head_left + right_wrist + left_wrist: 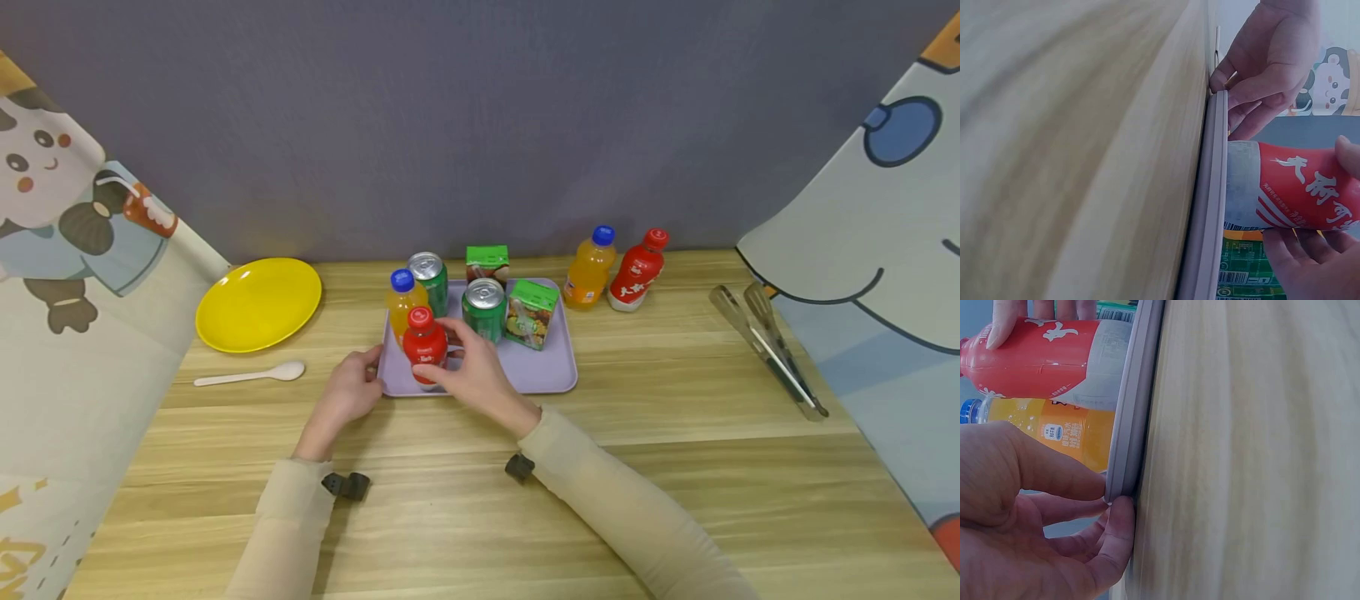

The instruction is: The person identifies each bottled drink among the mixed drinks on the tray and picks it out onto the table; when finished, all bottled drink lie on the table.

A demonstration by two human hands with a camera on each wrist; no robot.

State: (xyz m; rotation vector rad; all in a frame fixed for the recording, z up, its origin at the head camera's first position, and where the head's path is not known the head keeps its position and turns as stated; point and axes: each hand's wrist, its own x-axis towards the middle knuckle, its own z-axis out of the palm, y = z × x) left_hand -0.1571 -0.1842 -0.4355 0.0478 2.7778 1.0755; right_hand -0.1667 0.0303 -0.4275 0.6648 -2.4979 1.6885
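Observation:
My right hand grips a red bottle with a red cap, thumb on one side and fingers on the other. The bottle stands upright at the front left of a lilac tray. At that tray's left front corner, my left hand pinches the rim between thumb and fingers. Just behind the red bottle is an orange drink bottle with a blue cap. Two green cans and a green juice carton also stand on the tray. A second green carton is at the tray's back edge.
Right of the tray stand another orange bottle and another red bottle. A yellow plate and a pale spoon lie on the left. Metal tongs lie far right. A grey wall rises behind the table.

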